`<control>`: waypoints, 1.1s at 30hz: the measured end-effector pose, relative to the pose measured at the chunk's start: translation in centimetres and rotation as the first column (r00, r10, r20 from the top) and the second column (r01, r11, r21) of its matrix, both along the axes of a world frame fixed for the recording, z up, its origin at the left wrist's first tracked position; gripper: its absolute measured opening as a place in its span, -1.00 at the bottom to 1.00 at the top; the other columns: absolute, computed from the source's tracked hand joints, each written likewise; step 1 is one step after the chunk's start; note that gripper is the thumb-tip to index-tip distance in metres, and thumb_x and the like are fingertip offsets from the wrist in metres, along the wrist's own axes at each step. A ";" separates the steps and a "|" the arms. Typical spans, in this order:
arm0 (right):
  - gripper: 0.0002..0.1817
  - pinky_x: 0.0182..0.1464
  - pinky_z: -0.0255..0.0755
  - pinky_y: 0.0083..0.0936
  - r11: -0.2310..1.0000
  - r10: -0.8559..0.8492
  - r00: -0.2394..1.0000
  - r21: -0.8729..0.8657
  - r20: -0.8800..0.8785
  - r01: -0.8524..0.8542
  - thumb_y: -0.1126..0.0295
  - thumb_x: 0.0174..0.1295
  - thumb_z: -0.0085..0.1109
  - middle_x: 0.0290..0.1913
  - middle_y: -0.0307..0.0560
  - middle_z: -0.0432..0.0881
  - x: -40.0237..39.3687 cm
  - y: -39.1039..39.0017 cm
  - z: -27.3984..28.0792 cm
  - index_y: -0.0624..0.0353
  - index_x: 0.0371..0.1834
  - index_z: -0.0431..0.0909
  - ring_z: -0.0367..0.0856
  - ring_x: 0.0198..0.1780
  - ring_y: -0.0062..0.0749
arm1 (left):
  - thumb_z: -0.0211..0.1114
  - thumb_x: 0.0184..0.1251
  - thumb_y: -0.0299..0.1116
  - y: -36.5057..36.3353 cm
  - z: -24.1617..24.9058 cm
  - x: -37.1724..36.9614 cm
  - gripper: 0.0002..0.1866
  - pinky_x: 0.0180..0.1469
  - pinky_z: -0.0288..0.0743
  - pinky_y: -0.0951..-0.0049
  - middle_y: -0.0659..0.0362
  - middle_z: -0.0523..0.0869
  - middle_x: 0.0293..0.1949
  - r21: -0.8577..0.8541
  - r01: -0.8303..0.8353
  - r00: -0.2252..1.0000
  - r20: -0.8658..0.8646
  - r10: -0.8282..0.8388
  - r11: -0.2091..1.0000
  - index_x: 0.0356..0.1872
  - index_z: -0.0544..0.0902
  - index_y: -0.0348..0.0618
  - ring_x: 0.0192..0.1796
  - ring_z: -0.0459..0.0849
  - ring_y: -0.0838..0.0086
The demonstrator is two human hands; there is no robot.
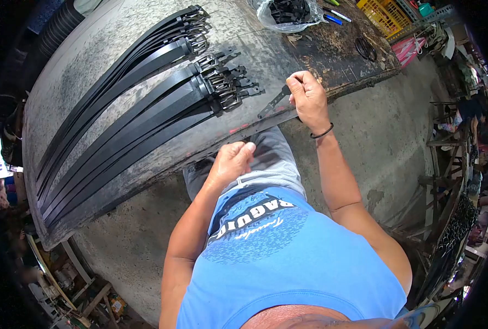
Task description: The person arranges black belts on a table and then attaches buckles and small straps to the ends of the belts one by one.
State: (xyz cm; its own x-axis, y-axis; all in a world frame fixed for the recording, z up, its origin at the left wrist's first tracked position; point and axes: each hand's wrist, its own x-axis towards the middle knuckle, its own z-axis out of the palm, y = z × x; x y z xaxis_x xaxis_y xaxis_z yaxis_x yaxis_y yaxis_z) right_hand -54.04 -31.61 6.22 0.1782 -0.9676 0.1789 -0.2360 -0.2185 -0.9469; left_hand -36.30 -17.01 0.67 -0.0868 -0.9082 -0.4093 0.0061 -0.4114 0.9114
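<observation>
My right hand is closed on the end of a black belt hanger, a flat strip with small holes, held over the table's near edge. My left hand is curled near my lap, just off the table edge; whatever its fingers may hold is hidden. Black belts lie on the table in two groups, buckles toward the right. The nearer belts have similar toothed black hangers sticking out past their buckles. Behind them lies the farther group of belts.
A clear plastic bag of small black pieces stands at the table's back. Near it lie a blue pen and other pens, with a black coil farther right. A yellow crate stands beyond the worn wooden table.
</observation>
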 end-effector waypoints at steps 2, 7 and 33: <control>-0.81 -0.49 0.36 -0.66 1.000 0.010 1.000 -0.009 -0.009 -0.010 0.30 0.33 0.13 -0.56 -0.30 0.52 0.0 0.1 0.2 0.20 -0.29 0.53 0.47 -0.55 -0.72 | 0.07 0.45 -0.04 -0.4 0.4 0.0 -0.58 -0.52 0.34 0.58 0.26 0.52 -0.72 -0.033 -0.138 0.990 0.029 0.139 0.990 -0.46 0.59 -0.17 -0.65 0.44 0.62; -0.83 -0.47 0.37 -0.62 0.992 0.119 0.990 -0.029 -0.070 -0.121 0.32 0.33 0.11 -0.58 -0.24 0.52 1.2 1.7 0.6 0.20 -0.28 0.53 0.49 -0.53 -0.67 | 0.05 0.48 -0.05 -3.3 1.2 -0.8 -0.61 -0.32 0.40 0.61 0.21 0.58 -0.35 -0.174 -0.356 0.927 -0.194 0.323 0.918 -0.12 0.54 -0.25 -0.35 0.53 0.60; -0.82 -0.35 0.57 -0.59 0.981 -0.185 0.854 0.144 0.486 0.130 0.37 0.37 0.06 -0.31 -0.01 0.65 -0.8 -6.3 -8.6 0.20 -0.16 0.29 0.63 -0.42 -0.51 | 0.33 0.20 -0.42 -6.2 5.7 5.5 -0.85 -0.33 0.43 0.41 0.10 0.52 -0.52 -0.573 0.372 0.836 0.549 0.005 0.730 -0.42 0.56 -0.29 -0.41 0.55 0.38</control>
State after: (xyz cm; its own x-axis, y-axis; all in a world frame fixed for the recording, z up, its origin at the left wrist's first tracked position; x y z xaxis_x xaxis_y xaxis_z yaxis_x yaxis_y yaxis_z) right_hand -54.86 -37.86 -2.42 -0.0637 -0.9929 0.1009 0.2462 -0.1136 -0.9625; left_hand -30.81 -23.24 6.36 -0.2452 -0.9432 0.2242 -0.5155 0.3227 0.7938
